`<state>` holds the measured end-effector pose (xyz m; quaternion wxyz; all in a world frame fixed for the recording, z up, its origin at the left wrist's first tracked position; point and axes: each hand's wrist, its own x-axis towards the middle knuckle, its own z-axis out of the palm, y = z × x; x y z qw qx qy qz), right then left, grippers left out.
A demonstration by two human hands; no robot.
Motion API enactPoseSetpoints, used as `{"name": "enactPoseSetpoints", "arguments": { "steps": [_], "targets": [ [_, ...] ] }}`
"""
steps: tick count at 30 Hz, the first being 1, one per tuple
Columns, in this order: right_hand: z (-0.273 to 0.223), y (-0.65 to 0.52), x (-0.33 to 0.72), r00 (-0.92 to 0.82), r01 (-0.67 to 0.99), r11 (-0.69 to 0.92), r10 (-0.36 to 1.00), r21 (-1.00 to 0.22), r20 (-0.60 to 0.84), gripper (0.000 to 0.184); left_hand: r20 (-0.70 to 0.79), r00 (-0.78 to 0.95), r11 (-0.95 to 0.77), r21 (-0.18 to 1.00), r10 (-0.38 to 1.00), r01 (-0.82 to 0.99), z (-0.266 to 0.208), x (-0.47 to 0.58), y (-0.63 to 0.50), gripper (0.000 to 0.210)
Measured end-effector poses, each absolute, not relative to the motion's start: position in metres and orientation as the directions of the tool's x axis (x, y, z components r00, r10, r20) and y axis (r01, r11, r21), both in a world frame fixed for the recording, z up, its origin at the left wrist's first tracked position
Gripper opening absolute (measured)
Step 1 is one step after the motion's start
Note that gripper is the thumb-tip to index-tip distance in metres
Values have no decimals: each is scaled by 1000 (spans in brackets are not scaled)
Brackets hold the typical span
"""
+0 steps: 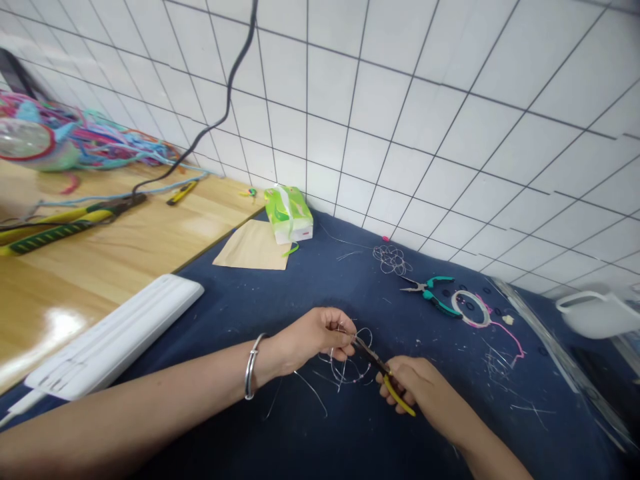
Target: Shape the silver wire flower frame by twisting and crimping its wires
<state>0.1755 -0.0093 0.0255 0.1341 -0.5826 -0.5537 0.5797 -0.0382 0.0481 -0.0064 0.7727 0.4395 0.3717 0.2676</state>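
My left hand [320, 337], with a silver bangle [250, 373] on its wrist, pinches a looped piece of thin wire [350, 377]. Small beads seem to sit along its loops, which hang below the fingers. My right hand [413, 383] is closed around yellow-handled pliers [397, 397]. Their narrow dark jaws reach up and left to the wire right beside my left fingertips. Whether the jaws are fully closed is too small to tell. Loose wire pieces [313, 390] lie on the dark blue cloth [240, 440] under my left wrist.
Ahead lie a wire flower shape [391, 259], teal-handled pliers [430, 291] and a white ring coil [471, 309] with pink cord. A tissue pack [290, 210] rests on brown paper [253, 247]. Leftward are a white power strip [120, 333] and large yellow-green cutters [65, 227]. A tiled wall [380, 100] rises behind.
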Motion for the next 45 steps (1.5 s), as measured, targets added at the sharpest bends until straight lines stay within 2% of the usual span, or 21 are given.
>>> {"name": "enactPoseSetpoints", "arguments": {
  "steps": [21, 25, 27, 30, 32, 36, 39, 42, 45],
  "targets": [
    [21, -11, 173, -258, 526, -341, 810, -779, -528, 38, -355, 549, 476, 875, 757, -90, -6, -37, 46, 14],
    [23, -13, 171, -256, 581, -301, 815, -756, -521, 39, -345, 555, 464, 882, 757, -84, -8, -37, 46, 12],
    [29, -14, 171, -254, 652, -225, 835, -724, -488, 39, -346, 561, 463, 883, 752, -76, -8, -38, 46, 12],
    [38, -16, 177, -245, 794, -10, 910, -607, -335, 37, -347, 560, 461, 884, 752, -72, -9, -39, 47, 12],
    [38, -15, 183, -219, 879, 114, 959, -464, -180, 32, -347, 561, 461, 884, 751, -71, -9, -40, 48, 11],
    [20, -6, 192, -168, 979, 179, 980, -98, 110, 28, -336, 556, 454, 887, 760, -84, -10, -41, 48, 11],
    [9, -2, 188, -257, 965, 261, 944, 6, 210, 25, -321, 549, 442, 891, 772, -101, -11, -40, 47, 12],
    [13, -9, 172, -278, 949, 309, 912, -59, 302, 22, -316, 521, 435, 892, 793, -122, -10, -36, 45, 12],
    [20, -25, 152, -354, 877, 395, 916, -274, 188, 18, -324, 474, 432, 891, 819, -138, -9, -32, 41, 13]
  ]
}}
